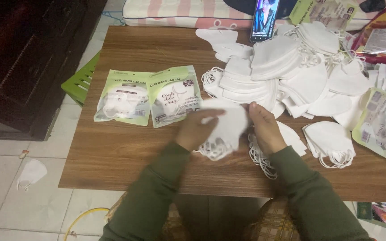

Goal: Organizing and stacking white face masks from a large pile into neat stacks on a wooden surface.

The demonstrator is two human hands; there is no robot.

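Head view is showing your left hand (196,128) and your right hand (264,128) working close together over a wooden table (112,151). Both hands are gripping one small stack of white masks (226,129) between them, its ear loops hanging down toward you. Just left of your left hand, two green packets (150,97) are lying flat, side by side. Beyond your right hand, a big pile of loose masks (291,71) is spreading over the table. A phone (264,20) is standing behind that pile.
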